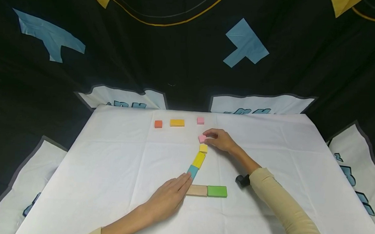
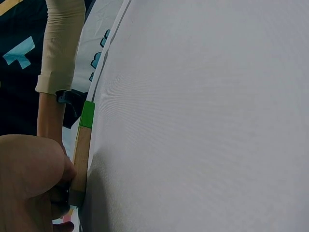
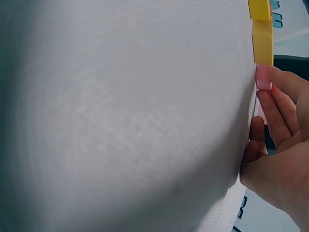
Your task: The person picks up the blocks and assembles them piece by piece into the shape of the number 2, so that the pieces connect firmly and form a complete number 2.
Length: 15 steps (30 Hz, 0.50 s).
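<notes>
A bent line of blocks runs across the white table. From its far end come a pink block [image 1: 202, 138], a pale yellow block [image 1: 203, 148], a longer yellow block [image 1: 199, 160] and a blue block [image 1: 192, 171]. My right hand [image 1: 219, 139] pinches the pink block between thumb and fingers, up against the pale yellow one. With fingers extended, my left hand [image 1: 168, 198] rests at the near end of the blue block, covering part of it. Beside those fingertips lies a plain wooden block [image 1: 197, 190], end to end with a green block [image 1: 217, 191].
Farther back lie an orange block [image 1: 158, 124], a yellow-orange block [image 1: 177, 123] and another pink block [image 1: 200, 120]. A black camera [image 1: 242, 181] is strapped at the right wrist. Dark curtain [image 1: 177, 67] hangs behind the table's far edge.
</notes>
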### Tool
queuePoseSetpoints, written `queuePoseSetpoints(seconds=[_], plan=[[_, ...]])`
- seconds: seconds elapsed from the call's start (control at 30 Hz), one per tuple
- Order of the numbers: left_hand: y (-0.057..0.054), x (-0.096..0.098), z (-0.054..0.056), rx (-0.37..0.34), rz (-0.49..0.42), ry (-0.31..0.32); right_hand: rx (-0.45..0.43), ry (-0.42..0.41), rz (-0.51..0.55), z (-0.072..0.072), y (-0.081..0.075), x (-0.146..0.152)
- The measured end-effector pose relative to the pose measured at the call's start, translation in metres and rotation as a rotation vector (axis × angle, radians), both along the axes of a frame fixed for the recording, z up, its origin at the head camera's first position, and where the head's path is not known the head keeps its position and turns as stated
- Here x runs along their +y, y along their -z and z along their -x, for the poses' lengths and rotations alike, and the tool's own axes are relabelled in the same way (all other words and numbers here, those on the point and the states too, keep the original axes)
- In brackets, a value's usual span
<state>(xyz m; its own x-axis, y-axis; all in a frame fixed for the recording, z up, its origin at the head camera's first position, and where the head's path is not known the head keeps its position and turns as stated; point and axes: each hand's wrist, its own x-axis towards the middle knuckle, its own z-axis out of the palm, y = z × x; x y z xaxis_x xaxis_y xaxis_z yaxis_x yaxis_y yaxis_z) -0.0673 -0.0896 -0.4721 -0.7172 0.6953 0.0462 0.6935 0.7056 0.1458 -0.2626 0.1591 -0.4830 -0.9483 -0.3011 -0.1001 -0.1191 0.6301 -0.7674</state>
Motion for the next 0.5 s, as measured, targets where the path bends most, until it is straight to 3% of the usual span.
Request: queuePoseSetpoints(seconds=[0.5], plan=[[-0.0007,0.0004,0.0000,-0.009,-0.002,-0.004,-0.032,-0.015,0.021,0.0000,0.0003,0.0019]])
